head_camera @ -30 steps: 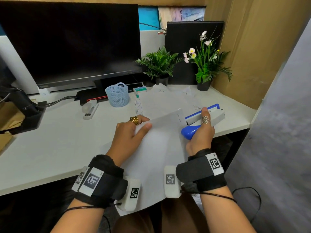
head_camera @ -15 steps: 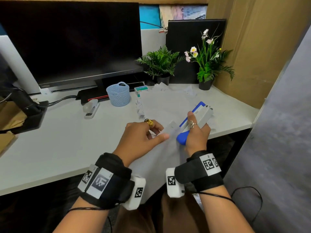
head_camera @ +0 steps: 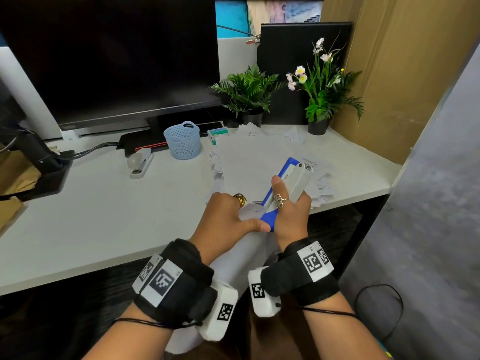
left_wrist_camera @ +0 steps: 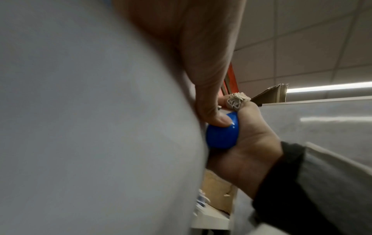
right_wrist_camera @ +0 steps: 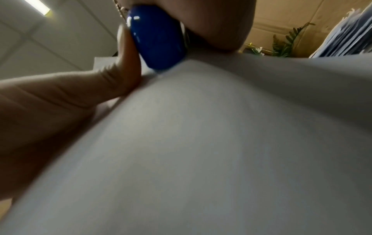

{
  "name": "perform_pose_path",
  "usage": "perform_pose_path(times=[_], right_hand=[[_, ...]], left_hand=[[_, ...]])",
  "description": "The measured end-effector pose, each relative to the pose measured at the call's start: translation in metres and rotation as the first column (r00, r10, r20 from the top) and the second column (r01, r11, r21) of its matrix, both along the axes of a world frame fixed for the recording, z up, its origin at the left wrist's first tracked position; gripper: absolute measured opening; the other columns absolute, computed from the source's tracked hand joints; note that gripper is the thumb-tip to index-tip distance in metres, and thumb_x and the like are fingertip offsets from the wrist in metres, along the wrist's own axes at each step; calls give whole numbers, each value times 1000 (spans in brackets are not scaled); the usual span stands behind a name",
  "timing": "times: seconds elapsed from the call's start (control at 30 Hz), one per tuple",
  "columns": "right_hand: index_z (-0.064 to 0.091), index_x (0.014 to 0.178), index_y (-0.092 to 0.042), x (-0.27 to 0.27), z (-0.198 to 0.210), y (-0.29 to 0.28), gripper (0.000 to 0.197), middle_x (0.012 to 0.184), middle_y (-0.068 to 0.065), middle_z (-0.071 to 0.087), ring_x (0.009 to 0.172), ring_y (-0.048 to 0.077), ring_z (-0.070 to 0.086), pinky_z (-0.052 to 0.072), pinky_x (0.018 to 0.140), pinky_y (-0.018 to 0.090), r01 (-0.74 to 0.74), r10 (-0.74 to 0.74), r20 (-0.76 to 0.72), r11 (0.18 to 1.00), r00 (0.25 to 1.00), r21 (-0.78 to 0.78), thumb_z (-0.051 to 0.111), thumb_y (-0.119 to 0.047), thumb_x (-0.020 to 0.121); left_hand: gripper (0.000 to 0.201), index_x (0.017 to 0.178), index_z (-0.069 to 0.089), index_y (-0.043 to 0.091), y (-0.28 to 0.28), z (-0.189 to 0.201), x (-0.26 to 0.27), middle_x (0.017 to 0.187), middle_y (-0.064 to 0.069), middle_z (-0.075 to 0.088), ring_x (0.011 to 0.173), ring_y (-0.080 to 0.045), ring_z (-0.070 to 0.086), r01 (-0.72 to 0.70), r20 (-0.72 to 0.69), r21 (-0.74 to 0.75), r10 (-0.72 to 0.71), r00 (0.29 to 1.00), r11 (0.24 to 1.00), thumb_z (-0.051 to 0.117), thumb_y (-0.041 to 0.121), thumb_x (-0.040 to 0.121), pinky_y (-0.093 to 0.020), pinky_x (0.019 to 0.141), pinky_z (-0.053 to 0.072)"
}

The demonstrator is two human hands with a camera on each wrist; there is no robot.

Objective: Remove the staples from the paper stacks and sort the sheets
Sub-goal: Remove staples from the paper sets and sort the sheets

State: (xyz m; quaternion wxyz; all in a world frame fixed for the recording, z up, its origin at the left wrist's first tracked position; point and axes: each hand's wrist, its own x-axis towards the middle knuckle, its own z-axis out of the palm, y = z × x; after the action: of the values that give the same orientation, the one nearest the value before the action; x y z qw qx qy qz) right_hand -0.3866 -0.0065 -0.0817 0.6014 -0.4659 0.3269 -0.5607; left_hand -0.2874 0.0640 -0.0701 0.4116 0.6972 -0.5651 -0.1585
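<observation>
Head view: right hand (head_camera: 291, 216) is wrapped around a blue-and-grey plastic stapler-style tool (head_camera: 287, 189), nose pointing up and away, blue rear end against the held white paper stack (head_camera: 233, 258). Left hand (head_camera: 228, 219) grasps that stack's top edge at the desk front, thumb tip touching the blue end (left wrist view confirms). The staple itself is hidden btwn the hands. Risks, as I judge them: the tool's tip could bite paper instead of the staple and tear the corner; the unsupported lower part sags off the white desk (head_camera: 104, 209), so a hard pull may rip or drop sheets. Loose white sheets (head_camera: 259, 157) lie beyond, w/ a pale blue mesh basket (head_camera: 183, 141) nearby.
</observation>
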Motion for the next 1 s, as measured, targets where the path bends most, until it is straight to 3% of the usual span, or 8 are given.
perform_pose_path(times=[0.1, 0.23, 0.37, 0.47, 0.67, 0.73, 0.8, 1.0], right_hand=[[57, 85, -23, -1, 3, -2, 7, 77, 0, 59, 74, 11, 61, 53, 65, 21, -57, 56, -52, 998, 997, -27, 60, -19, 89], [59, 82, -23, -7, 9, -6, 10, 82, 4, 61, 84, 24, 60, 51, 86, 45, -112, 113, -33, 993, 993, 32, 64, -31, 86], [61, 86, -23, -14, 10, -7, 28, 85, 4, 64, 88, 26, 61, 49, 91, 49, -77, 78, -21, 996, 997, 41, 67, -47, 72], [59, 86, -24, -16, 11, -7, 15, 84, 4, 62, 88, 25, 60, 49, 93, 49, -46, 47, -26, 998, 999, 52, 62, -38, 87], [57, 86, -25, -14, 15, -6, 11, 85, 3, 58, 89, 23, 58, 50, 83, 35, -14, 14, 7, 1000, 1000, 22, 58, -34, 90], [56, 81, -25, -13, 16, -4, 12, 79, 0, 56, 84, 20, 56, 49, 81, 35, -12, 12, -9, 1000, 1000, 9, 56, -31, 92], [54, 79, -26, -12, 18, -2, 14, 76, -2, 55, 78, 17, 57, 50, 81, 37, -11, 12, -13, 1000, 1000, 18, 55, -29, 93], [52, 77, -24, -10, 18, 1, 17, 72, -2, 52, 71, 12, 55, 49, 76, 36, 9, -9, -7, 1000, 1000, 3, 54, -26, 93]], left_hand=[[57, 45, 31, 18, 3, 2, 3, 47, 8, 22, 44, -8, 25, 9, 9, 9, -9, 1000, 1000, 82, 22, 69, -17, 47, 27], [56, 50, 44, 2, 3, -2, 20, 52, 1, 34, 49, -3, 31, -16, -54, 0, 16, 998, 1000, 79, 43, 69, -18, 51, 30], [81, 84, 64, -12, 5, -3, 19, 75, -22, 63, 65, -18, 55, 25, -192, -19, -29, 981, 999, 66, 64, 57, -42, 64, 49], [75, 87, 67, -7, 7, 1, 14, 86, -26, 65, 75, -35, 63, 39, -182, -9, -40, 983, 999, 68, 63, 59, -49, 71, 51], [25, 91, 74, 8, 9, 8, 8, 91, -2, 72, 81, -14, 67, 40, -144, 15, -38, 989, 999, 79, 23, 72, -35, 78, 55], [13, 72, 70, 10, 9, 7, 4, 79, -8, 69, 67, -10, 60, 33, -122, 16, -31, 992, 999, 79, 20, 72, -29, 68, 50], [24, 63, 64, 4, 10, 6, 2, 67, -17, 60, 59, -14, 51, 11, -90, 17, -10, 996, 1000, 79, 21, 73, -26, 59, 43], [63, 88, 67, -10, 8, 4, 2, 82, -28, 63, 70, -35, 57, 49, -87, -16, -50, 995, 999, 77, 48, 65, -45, 70, 48]])
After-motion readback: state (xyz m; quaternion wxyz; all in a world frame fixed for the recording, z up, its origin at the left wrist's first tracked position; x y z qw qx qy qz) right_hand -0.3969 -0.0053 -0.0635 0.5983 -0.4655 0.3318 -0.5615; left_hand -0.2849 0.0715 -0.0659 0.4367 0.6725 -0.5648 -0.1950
